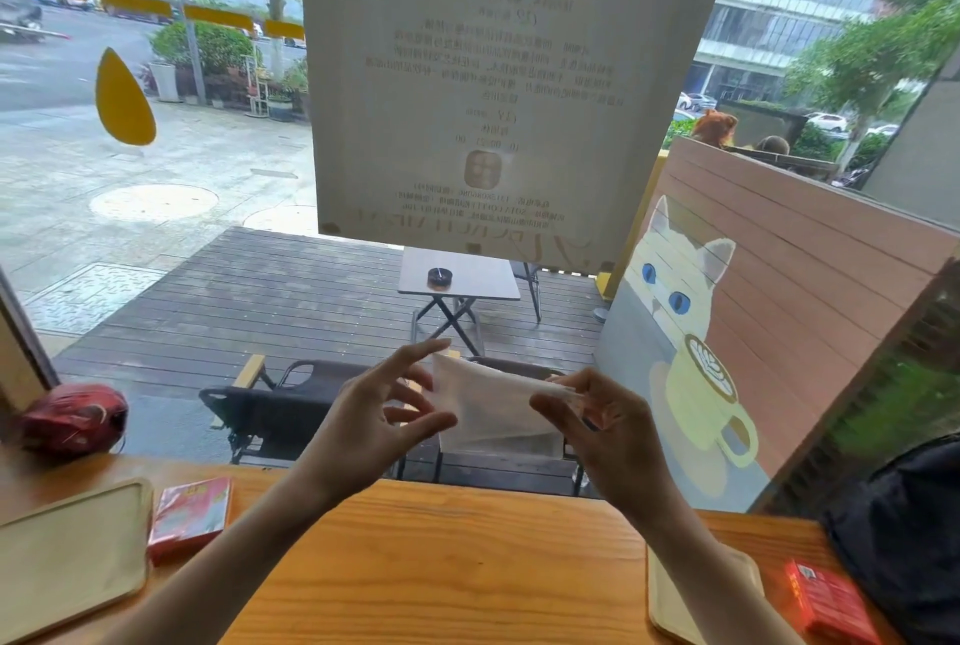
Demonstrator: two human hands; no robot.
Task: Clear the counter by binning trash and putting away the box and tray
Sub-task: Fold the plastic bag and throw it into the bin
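Both my hands are raised above the wooden counter (457, 556), in front of the window. My right hand (605, 431) pinches one edge of a white tissue (498, 405) that hangs spread between the hands. My left hand (374, 410) is at the tissue's left edge with fingers spread, its fingertips touching the sheet. A pale wooden tray (67, 556) lies at the counter's left, with a red box (189, 514) beside it. A second pale tray (691, 592) and another red box (831, 603) lie at the right.
A red crumpled bag (72, 416) sits at the far left by the window. A dark bag (904, 530) rests at the right end of the counter. The glass with a paper notice (498, 73) stands directly behind the counter.
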